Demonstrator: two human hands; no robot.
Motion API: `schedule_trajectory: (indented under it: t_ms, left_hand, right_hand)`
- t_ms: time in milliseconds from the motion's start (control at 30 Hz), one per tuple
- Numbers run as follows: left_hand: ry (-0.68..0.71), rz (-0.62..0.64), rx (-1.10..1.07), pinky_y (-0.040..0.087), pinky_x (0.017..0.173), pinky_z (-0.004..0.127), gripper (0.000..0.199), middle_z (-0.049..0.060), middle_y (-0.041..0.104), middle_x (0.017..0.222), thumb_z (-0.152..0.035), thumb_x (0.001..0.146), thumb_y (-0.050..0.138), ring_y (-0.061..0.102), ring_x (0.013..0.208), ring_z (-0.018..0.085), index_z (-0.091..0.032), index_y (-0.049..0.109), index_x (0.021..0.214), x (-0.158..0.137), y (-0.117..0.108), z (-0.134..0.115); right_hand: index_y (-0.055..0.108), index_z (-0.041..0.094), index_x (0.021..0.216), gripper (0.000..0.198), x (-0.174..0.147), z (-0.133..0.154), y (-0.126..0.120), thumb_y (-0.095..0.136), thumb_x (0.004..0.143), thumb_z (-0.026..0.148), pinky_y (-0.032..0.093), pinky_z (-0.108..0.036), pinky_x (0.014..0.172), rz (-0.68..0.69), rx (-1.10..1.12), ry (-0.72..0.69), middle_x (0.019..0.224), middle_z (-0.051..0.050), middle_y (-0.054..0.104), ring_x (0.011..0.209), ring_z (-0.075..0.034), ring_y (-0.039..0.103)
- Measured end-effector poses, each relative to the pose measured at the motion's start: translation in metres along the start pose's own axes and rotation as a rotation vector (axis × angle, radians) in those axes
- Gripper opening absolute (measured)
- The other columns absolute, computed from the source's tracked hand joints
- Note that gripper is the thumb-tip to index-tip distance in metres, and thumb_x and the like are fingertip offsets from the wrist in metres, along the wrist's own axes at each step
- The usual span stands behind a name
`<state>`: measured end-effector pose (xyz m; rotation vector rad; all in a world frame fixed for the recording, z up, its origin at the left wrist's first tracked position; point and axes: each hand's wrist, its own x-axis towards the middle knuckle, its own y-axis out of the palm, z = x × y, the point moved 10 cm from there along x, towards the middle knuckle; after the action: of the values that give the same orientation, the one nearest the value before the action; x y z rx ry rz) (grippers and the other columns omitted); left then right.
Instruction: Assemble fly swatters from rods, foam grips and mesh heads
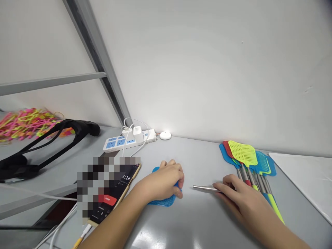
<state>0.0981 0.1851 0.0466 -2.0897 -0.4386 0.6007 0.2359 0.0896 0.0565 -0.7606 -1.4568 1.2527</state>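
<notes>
My left hand (pixel 168 181) is closed over a blue fly swatter head (pixel 164 201), fingers curled around its right end; the hand covers most of it. To the right, my right hand (pixel 234 197) pinches a thin silver metal rod (pixel 204 188) that points left toward the blue head. A gap separates the rod's tip from my left hand. The rod's other end is hidden by my right hand. Just behind that hand lies a pile of fly swatters with a yellow-green head (pixel 242 153) on top, blue and red heads beneath, and metal shafts with coloured grips.
At left, a phone (pixel 120 186) lies beside cables. Behind it are a white power strip (pixel 129 140) with plugged chargers and a small white case (pixel 165 135). A black headset-like strap (pixel 75 138), colourful strips (pixel 28 122), a metal frame (pixel 103 65) and a white sheet (pixel 306 183) flank the workspace.
</notes>
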Motion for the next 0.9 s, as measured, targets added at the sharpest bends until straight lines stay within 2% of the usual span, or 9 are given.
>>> schedule_trajectory:
  t_ms: [67, 133, 233, 333, 500, 667, 900]
  left_hand:
    - [0.010, 0.013, -0.040, 0.032, 0.088, 0.035, 0.020, 0.001, 0.061, 0.089, -0.035, 0.074, 0.078, 0.047, 0.105, 0.025, -0.023, 0.063, 0.078, -0.001, 0.002, -0.008]
    - [-0.004, 0.010, -0.110, 0.036, 0.081, 0.031, 0.020, 0.001, 0.061, 0.084, -0.041, 0.077, 0.074, 0.049, 0.102, 0.025, -0.025, 0.064, 0.086, -0.002, 0.002, -0.013]
    - [-0.018, 0.015, -0.230, 0.035, 0.059, 0.024, 0.026, -0.003, 0.058, 0.075, -0.046, 0.077, 0.072, 0.054, 0.076, 0.018, -0.026, 0.065, 0.092, -0.003, 0.001, -0.018]
    - [-0.017, -0.004, -0.326, 0.032, 0.050, 0.023, 0.028, -0.005, 0.055, 0.070, -0.045, 0.073, 0.075, 0.049, 0.060, 0.012, -0.024, 0.066, 0.088, 0.000, -0.002, -0.020]
    - [-0.004, 0.011, -0.463, 0.039, 0.058, 0.022, 0.030, -0.004, 0.063, 0.078, -0.043, 0.068, 0.079, 0.056, 0.071, 0.014, -0.023, 0.069, 0.089, 0.008, 0.004, -0.015]
    - [0.025, 0.051, -0.536, 0.044, 0.066, 0.024, 0.030, -0.001, 0.070, 0.085, -0.042, 0.070, 0.078, 0.062, 0.079, 0.016, -0.021, 0.073, 0.091, 0.012, 0.014, -0.013]
    - [0.122, 0.056, -0.516, 0.046, 0.073, 0.025, 0.027, 0.002, 0.074, 0.089, -0.042, 0.081, 0.067, 0.064, 0.081, 0.017, -0.020, 0.075, 0.095, 0.012, 0.016, -0.019]
  right_hand:
    - [0.058, 0.028, 0.115, 0.024, -0.001, 0.002, -0.003, 0.041, 0.099, 0.023, 0.045, -0.027, 0.057, -0.024, -0.016, -0.023, 0.096, -0.005, 0.056, 0.068, -0.014, 0.057]
    - [0.060, 0.028, 0.114, 0.025, -0.002, 0.001, -0.007, 0.042, 0.099, 0.021, 0.043, -0.026, 0.057, -0.068, -0.033, -0.043, 0.094, -0.005, 0.057, 0.068, -0.014, 0.056]
    - [0.061, 0.026, 0.114, 0.027, -0.005, -0.004, -0.018, 0.044, 0.096, 0.016, 0.042, -0.027, 0.061, -0.166, -0.049, -0.070, 0.093, -0.006, 0.059, 0.072, -0.015, 0.057]
    - [0.062, 0.027, 0.114, 0.030, -0.009, -0.009, -0.027, 0.048, 0.093, 0.010, 0.042, -0.030, 0.067, -0.240, -0.047, -0.103, 0.095, -0.006, 0.061, 0.079, -0.018, 0.057]
    - [0.062, 0.027, 0.114, 0.038, -0.009, -0.006, -0.036, 0.048, 0.089, 0.003, 0.040, -0.031, 0.069, -0.278, -0.023, -0.145, 0.092, -0.005, 0.061, 0.079, -0.018, 0.054]
    - [0.064, 0.025, 0.111, 0.034, -0.007, -0.002, -0.038, 0.050, 0.090, 0.002, 0.038, -0.031, 0.070, -0.291, -0.006, -0.162, 0.089, -0.005, 0.061, 0.077, -0.017, 0.053]
    - [0.065, 0.024, 0.112, 0.034, -0.008, -0.004, -0.039, 0.051, 0.089, 0.002, 0.036, -0.031, 0.069, -0.319, -0.023, -0.162, 0.089, -0.005, 0.059, 0.077, -0.017, 0.052]
